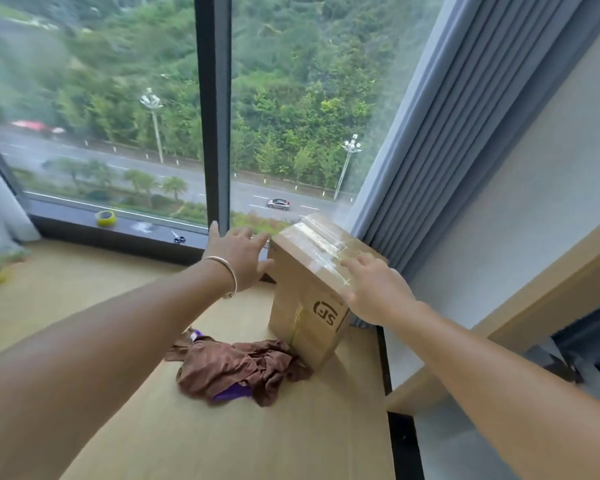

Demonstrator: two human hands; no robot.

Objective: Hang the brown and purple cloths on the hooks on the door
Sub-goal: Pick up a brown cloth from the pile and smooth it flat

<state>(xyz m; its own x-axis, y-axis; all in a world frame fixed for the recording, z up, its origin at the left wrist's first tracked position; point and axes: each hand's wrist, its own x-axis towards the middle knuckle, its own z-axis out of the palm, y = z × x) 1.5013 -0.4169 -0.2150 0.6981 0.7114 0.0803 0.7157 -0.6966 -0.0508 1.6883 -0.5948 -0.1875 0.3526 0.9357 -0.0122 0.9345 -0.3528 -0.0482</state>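
Both arms extended forward over worktop (118, 410). Left hand (238, 252) spread wide against left side of cardboard box (309, 306); right hand (374, 289) flat, fingers splayed, on taped top. Brown cloth (236, 367) crumpled at box base, covering purple cloth (231, 393).

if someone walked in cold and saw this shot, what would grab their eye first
Probably the two bare arms reaching forward to the taped cardboard box standing on the wooden ledge by the window: the left hand open at its left side, the right hand spread on its top right edge. Next, the crumpled brown cloth at the box's foot, with the purple cloth peeking from beneath it.
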